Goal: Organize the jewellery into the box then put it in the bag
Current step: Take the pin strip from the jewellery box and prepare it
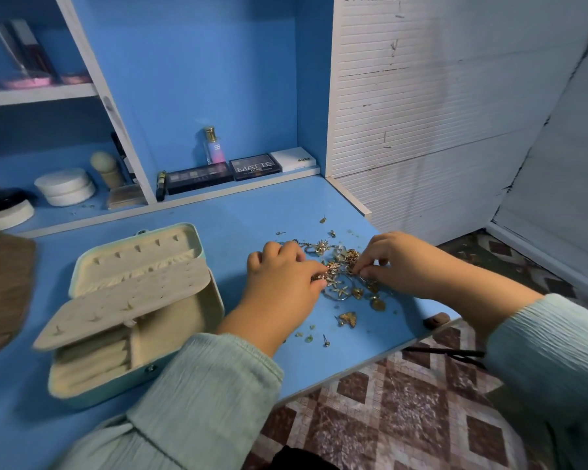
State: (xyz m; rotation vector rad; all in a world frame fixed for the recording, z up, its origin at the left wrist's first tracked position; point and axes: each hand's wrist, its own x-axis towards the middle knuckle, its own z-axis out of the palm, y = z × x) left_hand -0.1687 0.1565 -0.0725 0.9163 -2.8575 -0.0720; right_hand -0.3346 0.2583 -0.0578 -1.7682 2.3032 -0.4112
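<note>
Here, largest thing first.
Table (238,225): blue top; it bears the box on the left and the loose jewellery on the right, near its right edge.
Bag (4,286): a brown shape at the far left, cut off by the frame; whether it is open cannot be told.
Box (129,310): open, pale lining, lid leaning back, a flat padded flap lying over the near compartments; only a few small pieces seem pinned to that flap.
Jewellery pile (345,276): gold chains, star charms and earrings in a tangle between the two hands, well apart from the box; stray studs lie around it.
Left hand (282,286): fingers curled, tips pinching into the left side of the pile.
Right hand (404,262): thumb and forefinger pinching a piece at the right side of the pile.
Step in hand: likely teasing one piece free of the tangle.
Doing it well: hold the heap down with one hand, draw a single piece out slowly, and keep small studs away from the table edge.
Hard to make out: which piece each hand holds, since the fingers cover it; the box's lower trays lie under the flap.
</note>
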